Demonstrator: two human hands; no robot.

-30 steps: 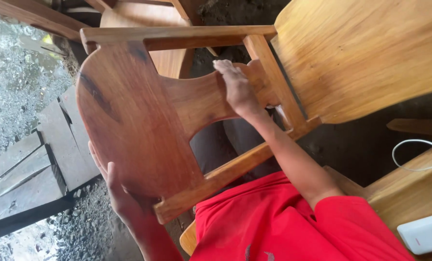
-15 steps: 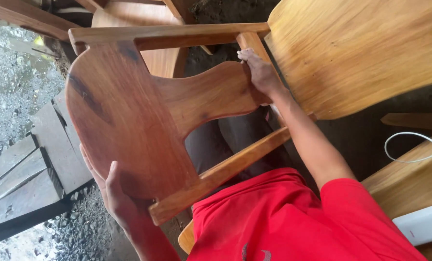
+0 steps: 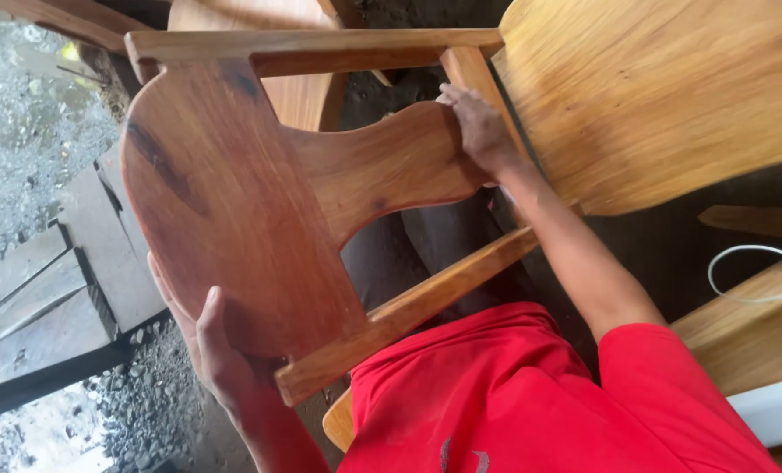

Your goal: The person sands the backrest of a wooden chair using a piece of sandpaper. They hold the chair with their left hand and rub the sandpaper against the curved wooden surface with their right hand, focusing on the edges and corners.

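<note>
Sliding up along the narrow neck of the reddish wooden panel [image 3: 233,210], the right hand [image 3: 477,131] is now pressing flat where that neck meets the pale upright rail [image 3: 472,74], higher than it was a second ago; its fingers are lying spread on the wood rather than curled round anything. The left hand [image 3: 205,350] is staying at the panel's broad rounded end, fingers wrapped over the lower edge and the thumb lying on the face, clamped on the panel. Both hands are well apart, one at each end of the panel.

Taking the panel as the landmark: it is lying tilted across the person's lap, wide end toward the left hand, narrow end toward the right. A lighter top rail [image 3: 312,44] is running just above it, and a slanted lower rail [image 3: 417,307] is touching its underside, crossing over the person's red shirt [image 3: 514,394]. To the right of the panel a large pale curved board [image 3: 662,96] is standing just beside the upright rail. Farther right, a white cable [image 3: 750,271] is looping over a wooden counter [image 3: 741,337]. To the left of the panel, grey planks [image 3: 49,289] are lying on gravel [image 3: 32,131].
</note>
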